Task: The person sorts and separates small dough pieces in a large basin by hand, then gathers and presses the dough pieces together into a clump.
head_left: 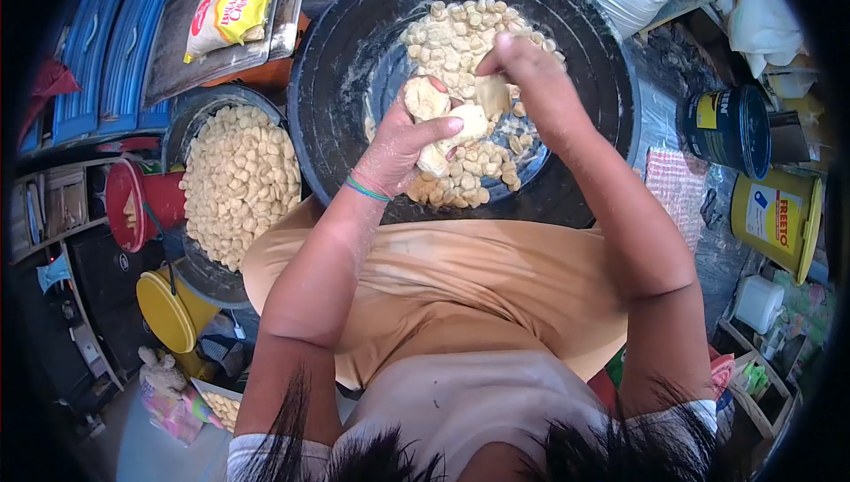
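Note:
My left hand (403, 141) is closed around a lump of pale dough (462, 126), with flour on the skin and thin coloured bands at the wrist. Just to its right, my right hand (536, 79) has its fingers curled at a small flat beige piece (493, 95); what that piece is, I cannot tell. Both hands are over a wide black tub (341, 57). Many small round dough pieces (474, 35) lie in the tub, beyond the hands and also under them, and flour coats its inside.
To the left stands a second dark basin heaped with round dough pieces (241, 181). A yellow bread crumb bag (232, 15) lies on a tray (168, 66). A red bucket (133, 205) and yellow bucket (166, 312) stand at left; dark (726, 132) and yellow paint buckets (776, 221) at right.

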Demonstrator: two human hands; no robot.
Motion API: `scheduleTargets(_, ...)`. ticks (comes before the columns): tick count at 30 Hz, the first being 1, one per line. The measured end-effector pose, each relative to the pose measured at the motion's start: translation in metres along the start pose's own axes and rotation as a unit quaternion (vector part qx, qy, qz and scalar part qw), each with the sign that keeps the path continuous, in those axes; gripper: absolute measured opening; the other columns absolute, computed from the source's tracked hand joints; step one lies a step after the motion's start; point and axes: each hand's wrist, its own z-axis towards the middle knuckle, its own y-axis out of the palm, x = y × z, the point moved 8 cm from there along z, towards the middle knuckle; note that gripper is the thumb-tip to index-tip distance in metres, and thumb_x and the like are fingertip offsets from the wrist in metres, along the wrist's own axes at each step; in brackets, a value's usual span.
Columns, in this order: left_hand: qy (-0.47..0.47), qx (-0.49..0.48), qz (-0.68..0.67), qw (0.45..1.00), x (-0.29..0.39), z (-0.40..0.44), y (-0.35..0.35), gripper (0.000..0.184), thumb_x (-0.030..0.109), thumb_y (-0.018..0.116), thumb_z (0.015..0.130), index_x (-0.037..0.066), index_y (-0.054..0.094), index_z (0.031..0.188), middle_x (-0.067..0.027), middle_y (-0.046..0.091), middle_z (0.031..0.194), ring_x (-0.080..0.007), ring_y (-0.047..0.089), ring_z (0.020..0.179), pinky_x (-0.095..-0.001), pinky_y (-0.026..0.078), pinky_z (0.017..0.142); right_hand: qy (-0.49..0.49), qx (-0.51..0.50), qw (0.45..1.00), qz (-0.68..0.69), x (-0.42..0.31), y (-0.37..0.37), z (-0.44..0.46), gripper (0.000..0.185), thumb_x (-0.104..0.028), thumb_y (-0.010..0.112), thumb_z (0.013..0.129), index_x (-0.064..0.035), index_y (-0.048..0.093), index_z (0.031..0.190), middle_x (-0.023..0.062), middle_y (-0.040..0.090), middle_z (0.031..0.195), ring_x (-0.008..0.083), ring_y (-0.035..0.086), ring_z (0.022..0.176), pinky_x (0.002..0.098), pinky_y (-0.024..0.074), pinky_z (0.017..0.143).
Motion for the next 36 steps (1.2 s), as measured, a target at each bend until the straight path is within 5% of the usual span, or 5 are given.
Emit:
scheduleTargets(7,0.012,-0.012,-0.082,0.996,0.001,0.0,0.0,0.047,0.001,0.054,0.07,0.01,0.04,0.114,-0.0106,0.053,0.105,-0.0238,0.06,0.084,-0.0338,0.05,0.068,-0.053,-0.163,0.983,-0.068,-0.002,0.033,-0.013,0.018,-0.011,0.064,0.084,-0.0047,0.06,0.1,0.007,0.058,0.091,0.0169,0.061,0.081,0.0257,0.0519,0.062)
scheduleTargets(14,-0.013,-0.051,-0.103,0.993,-0.003,0.003,-0.009,0.047,0.003,0.052,0.069,0.007,0.042,0.114,-0.0115,0.053,0.102,-0.0247,0.058,0.082,-0.0344,0.049,0.067,0.007,0.077,0.996,0.054,-0.009,-0.023,0.002,0.018,-0.018,0.056,0.091,-0.0042,0.058,0.103,0.0055,0.059,0.097,0.0116,0.058,0.074,0.024,0.0494,0.062)
scheduleTargets(18,-0.024,-0.026,-0.123,0.992,-0.004,0.003,-0.002,0.039,0.01,0.051,0.079,0.006,0.044,0.118,-0.0086,0.054,0.099,-0.0191,0.058,0.08,-0.0311,0.049,0.064,-0.283,0.006,0.909,-0.307,-0.035,0.012,-0.011,0.033,-0.027,0.064,0.084,-0.0084,0.059,0.111,0.0132,0.057,0.108,0.0263,0.057,0.095,0.0352,0.0463,0.084)
scheduleTargets(30,-0.036,-0.009,0.032,0.999,0.0,0.002,0.007,0.038,0.032,0.048,0.094,0.005,0.044,0.121,-0.0071,0.058,0.077,-0.0135,0.058,0.06,-0.0224,0.047,0.054,0.064,0.074,0.991,0.087,0.0,0.001,-0.006,0.02,-0.02,0.061,0.089,0.0003,0.063,0.09,0.0047,0.059,0.075,0.0096,0.057,0.066,0.0225,0.0478,0.053)
scheduleTargets(36,0.0,-0.002,0.007,1.0,0.002,0.003,-0.002,0.051,0.013,0.054,0.085,0.007,0.036,0.132,-0.0077,0.056,0.09,-0.0118,0.055,0.067,-0.0235,0.047,0.057,-0.037,-0.001,0.996,-0.083,-0.013,0.001,0.001,0.032,-0.03,0.065,0.085,-0.0042,0.061,0.102,0.0082,0.056,0.103,0.0167,0.056,0.085,0.0317,0.0452,0.081)
